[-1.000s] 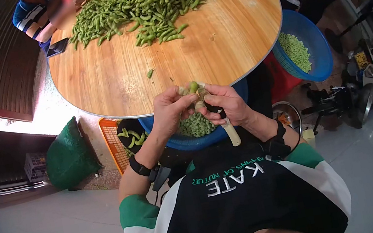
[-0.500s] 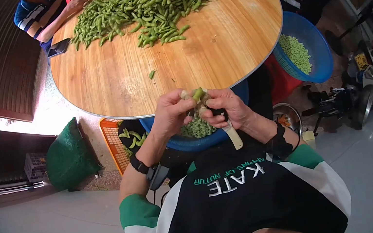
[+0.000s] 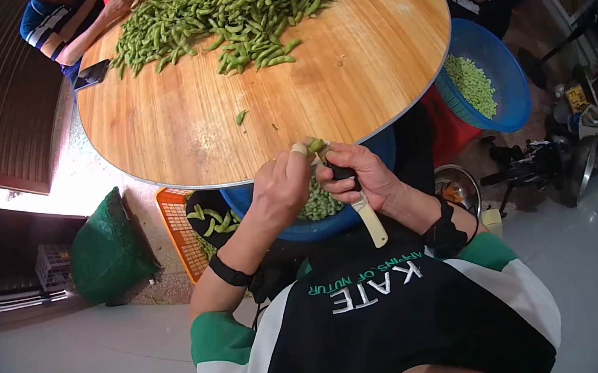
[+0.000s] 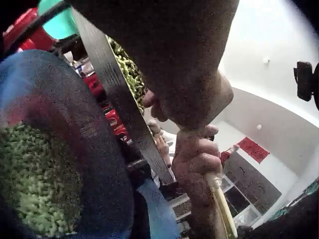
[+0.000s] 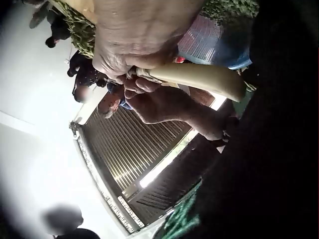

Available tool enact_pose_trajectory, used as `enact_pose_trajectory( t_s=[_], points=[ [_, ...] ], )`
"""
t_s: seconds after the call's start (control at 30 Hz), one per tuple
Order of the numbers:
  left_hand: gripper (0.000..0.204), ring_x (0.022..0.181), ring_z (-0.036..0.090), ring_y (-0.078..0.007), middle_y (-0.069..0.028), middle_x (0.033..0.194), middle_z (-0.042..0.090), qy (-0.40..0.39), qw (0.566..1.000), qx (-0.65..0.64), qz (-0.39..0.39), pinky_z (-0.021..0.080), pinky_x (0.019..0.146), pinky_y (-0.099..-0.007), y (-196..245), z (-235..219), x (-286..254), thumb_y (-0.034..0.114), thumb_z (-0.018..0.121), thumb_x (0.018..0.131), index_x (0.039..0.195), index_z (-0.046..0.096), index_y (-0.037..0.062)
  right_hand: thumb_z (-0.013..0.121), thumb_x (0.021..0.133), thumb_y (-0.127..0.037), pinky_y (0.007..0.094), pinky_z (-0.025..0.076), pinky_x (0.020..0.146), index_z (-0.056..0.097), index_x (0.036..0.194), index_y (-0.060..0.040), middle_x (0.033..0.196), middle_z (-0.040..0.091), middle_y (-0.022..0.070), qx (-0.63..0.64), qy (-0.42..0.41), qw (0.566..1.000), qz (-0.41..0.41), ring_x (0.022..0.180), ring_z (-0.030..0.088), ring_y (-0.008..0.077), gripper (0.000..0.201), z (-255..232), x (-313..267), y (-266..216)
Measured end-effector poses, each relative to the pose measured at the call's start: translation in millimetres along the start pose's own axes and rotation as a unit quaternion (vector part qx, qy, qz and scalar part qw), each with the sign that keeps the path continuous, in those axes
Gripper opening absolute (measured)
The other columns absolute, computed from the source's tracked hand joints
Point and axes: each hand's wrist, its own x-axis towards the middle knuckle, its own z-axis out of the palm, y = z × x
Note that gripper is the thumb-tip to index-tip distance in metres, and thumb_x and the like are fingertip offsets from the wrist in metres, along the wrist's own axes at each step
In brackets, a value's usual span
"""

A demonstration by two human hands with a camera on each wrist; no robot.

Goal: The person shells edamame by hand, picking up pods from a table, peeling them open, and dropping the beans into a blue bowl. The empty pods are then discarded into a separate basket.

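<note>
"Where was the pod (image 3: 316, 144)?"

"Between the 2 hands, at the fingertips: ahead and right of the left hand (image 3: 282, 188), ahead and left of the right hand (image 3: 372, 176). Neither was clearly nearer."

"Its long axis?"

"I couldn't tell; fingers hid too much."

"And the grips?"

"The left hand's fingers were curled and seemed to pinch the pod, thumb hidden. The right was clamped round the cream-handled tool (image 3: 371, 223), whose handle slanted back from that hand."

"Below?"

"The basin (image 3: 322, 231) of shelled beans (image 3: 322, 205), under both hands, the bench (image 3: 171, 129) just ahead."
</note>
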Motion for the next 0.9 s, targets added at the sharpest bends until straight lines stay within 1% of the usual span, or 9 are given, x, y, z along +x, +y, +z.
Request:
enact_pose_trajectory(
  t_s=[0.1,0.2,0.27,0.6,0.67,0.7,0.8,0.87,0.9],
  points=[
    [0.024,0.064,0.061,-0.0317,-0.0156,0.074,0.059,0.069,0.99,-0.119,0.002,0.048,0.052,-0.0389,-3.9,4.1,3.5,-0.002,0.066,0.077,0.099,0.056,-0.0024,0.048,0.097,-0.019,0.0172,0.036,0.04,0.047,0.125,-0.0069,0.084,0.052,0.006,-0.041,0.002,0.999,-0.015,0.053,0.04,0.0075,0.031,-4.6,-1.3,-0.3],
    [0.026,0.058,0.057,-0.027,-0.0125,0.073,0.057,0.104,0.989,-0.102,0.038,0.045,0.048,-0.0359,-3.0,7.7,9.6,-0.001,0.065,0.076,0.1,0.056,-0.0041,0.048,0.097,-0.019,0.0175,0.035,0.04,0.045,0.131,-0.0102,0.083,0.053,0.0059,-0.06,0.027,0.998,-0.024,0.052,0.04,0.0075,0.036,3.6,-5.1,0.3],
    [0.026,0.053,0.051,-0.022,-0.0097,0.069,0.053,0.166,0.982,0.029,0.085,0.04,0.046,-0.033,-2.3,4.9,19.3,0.0,0.065,0.075,0.099,0.057,-0.0054,0.048,0.097,-0.02,0.0175,0.035,0.039,0.045,0.133,-0.0121,0.083,0.053,0.006,-0.034,-0.005,0.999,-0.034,0.052,0.039,0.0075,0.037,19.7,-3.9,-1.3],
    [0.014,0.053,0.052,-0.0235,-0.0092,0.068,0.052,0.17,0.974,0.018,0.148,0.042,0.048,-0.0334,-7.1,-14.2,35.2,0.0,0.063,0.078,0.091,0.06,-0.0027,0.048,0.097,-0.021,0.0174,0.035,0.041,0.049,0.125,-0.0116,0.086,0.054,0.0062,0.038,-0.083,0.996,-0.017,0.053,0.041,0.0066,0.029,33.1,-5.7,-9.7],
    [0.01,0.056,0.055,-0.0254,-0.01,0.069,0.055,0.136,0.977,-0.165,-0.026,0.044,0.051,-0.034,4.5,-13.9,29.7,0.0,0.059,0.084,0.094,0.06,-0.0021,0.048,0.097,-0.02,0.0174,0.035,0.04,0.05,0.122,-0.0102,0.086,0.055,0.0064,0.009,-0.075,0.997,-0.031,0.052,0.042,0.0068,0.027,32.5,-2.7,-10.6],
    [0.01,0.056,0.055,-0.0254,-0.01,0.069,0.055,0.137,0.977,-0.163,-0.027,0.044,0.051,-0.034,7.3,-11.2,26.7,0.0,0.059,0.084,0.094,0.06,-0.0021,0.048,0.097,-0.02,0.0173,0.034,0.04,0.049,0.123,-0.0082,0.085,0.056,0.0067,-0.03,-0.044,0.998,-0.044,0.052,0.042,0.0066,0.029,26.3,-2.0,-8.2],
    [0.005,0.054,0.058,-0.0242,-0.0134,0.065,0.057,0.086,0.926,-0.288,-0.228,0.044,0.05,-0.0314,8.1,2.6,11.6,0.003,0.056,0.089,0.091,0.058,-0.0003,0.048,0.096,-0.018,0.0183,0.034,0.039,0.05,0.121,-0.004,0.086,0.058,0.0077,-0.142,0.02,0.986,-0.082,0.052,0.044,0.0067,0.028,24.5,-3.2,-2.4],
    [0.005,0.053,0.058,-0.0223,-0.013,0.062,0.056,0.078,0.917,-0.291,-0.261,0.044,0.049,-0.031,10.3,5.7,4.7,0.005,0.057,0.089,0.089,0.058,-0.0003,0.056,0.092,-0.012,0.0217,0.042,0.048,0.053,0.113,0.0017,0.09,0.061,0.0076,-0.371,0.102,0.915,-0.122,0.059,0.052,0.0096,0.026,13.5,-0.3,-5.6],
    [0.007,0.051,0.059,-0.0205,-0.0126,0.059,0.055,0.067,0.908,-0.294,-0.292,0.043,0.048,-0.0306,12.6,5.9,2.7,0.006,0.058,0.089,0.087,0.057,-0.0003,0.056,0.092,-0.012,0.0217,0.042,0.048,0.053,0.113,0.0017,0.09,0.061,0.0076,-0.37,0.102,0.916,-0.12,0.059,0.052,0.0096,0.026,10.1,4.0,-2.2]
  ],
)
